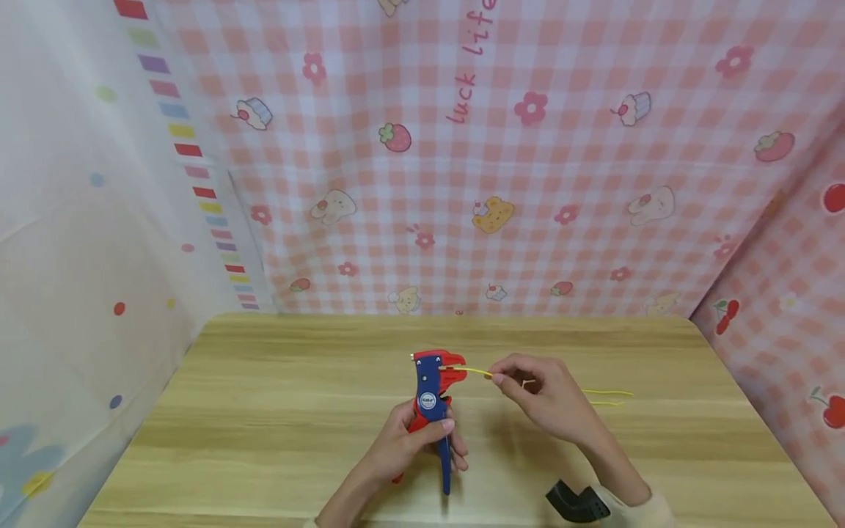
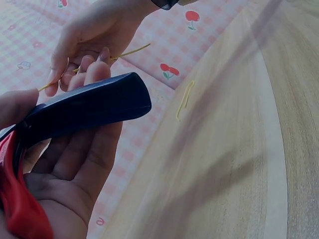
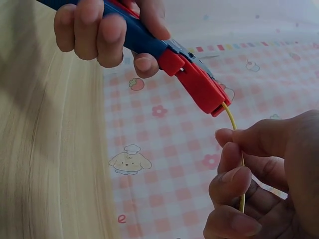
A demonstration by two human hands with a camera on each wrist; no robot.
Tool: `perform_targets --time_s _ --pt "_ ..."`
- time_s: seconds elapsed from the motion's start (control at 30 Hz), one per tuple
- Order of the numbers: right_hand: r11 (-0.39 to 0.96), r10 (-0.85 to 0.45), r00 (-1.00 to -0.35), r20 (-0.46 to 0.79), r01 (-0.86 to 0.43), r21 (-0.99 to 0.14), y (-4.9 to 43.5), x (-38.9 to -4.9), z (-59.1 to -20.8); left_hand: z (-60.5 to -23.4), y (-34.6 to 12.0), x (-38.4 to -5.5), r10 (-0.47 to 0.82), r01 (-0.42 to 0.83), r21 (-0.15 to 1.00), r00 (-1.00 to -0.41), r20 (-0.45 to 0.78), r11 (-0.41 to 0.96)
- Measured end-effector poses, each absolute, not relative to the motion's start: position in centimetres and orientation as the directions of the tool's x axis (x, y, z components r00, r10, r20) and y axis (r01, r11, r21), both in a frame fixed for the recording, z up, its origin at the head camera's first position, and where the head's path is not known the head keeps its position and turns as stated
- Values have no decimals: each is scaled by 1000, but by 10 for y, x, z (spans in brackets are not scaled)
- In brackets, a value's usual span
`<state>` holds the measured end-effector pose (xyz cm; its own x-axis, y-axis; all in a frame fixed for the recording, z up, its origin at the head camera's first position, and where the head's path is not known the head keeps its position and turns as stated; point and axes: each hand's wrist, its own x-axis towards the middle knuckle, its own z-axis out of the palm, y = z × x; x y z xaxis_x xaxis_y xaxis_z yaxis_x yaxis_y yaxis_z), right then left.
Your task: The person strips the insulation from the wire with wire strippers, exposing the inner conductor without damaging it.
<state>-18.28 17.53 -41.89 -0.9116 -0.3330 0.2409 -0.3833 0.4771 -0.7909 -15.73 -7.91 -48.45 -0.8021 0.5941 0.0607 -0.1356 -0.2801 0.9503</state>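
My left hand [image 1: 401, 438] grips a red and blue wire stripper [image 1: 429, 392] by its handles, its red head pointing up and to the right above the table. Between thumb and index finger, my right hand [image 1: 543, 392] pinches a yellow wire [image 1: 475, 370]. One end of that wire enters the mouth of the red head [image 3: 207, 89], where the tip is hidden. The rest of the wire runs down past the curled fingers in the right wrist view. In the left wrist view, the blue handle [image 2: 94, 102] lies across the left fingers.
Behind the right hand, a bent yellow wire [image 1: 610, 392] lies on the wooden table [image 1: 264, 411]. A black strap piece [image 1: 576, 503] sits at the right wrist. Pink checked cloth [image 1: 422, 176] hangs at the back, with more cloth at both sides.
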Motion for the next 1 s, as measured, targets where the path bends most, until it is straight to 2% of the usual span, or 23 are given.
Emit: perform_targets --time_s 0.4,0.53,0.77,1.0 --pt "501 -339 -902 269 -414 -760 177 -186 -416 -478 -78 -158 610 -213 953 -792 -38 -217" --pt "489 -350 -894 281 -430 -759 177 -186 -415 -477 -78 -158 604 -207 956 -796 -40 -209" --pt "484 -349 -889 298 -443 -755 176 -185 -415 -480 -77 -158 609 -148 961 -793 27 -235" --pt "474 -356 -887 296 -444 -760 177 -184 -417 -480 -76 -155 592 -161 970 -806 -23 -182"
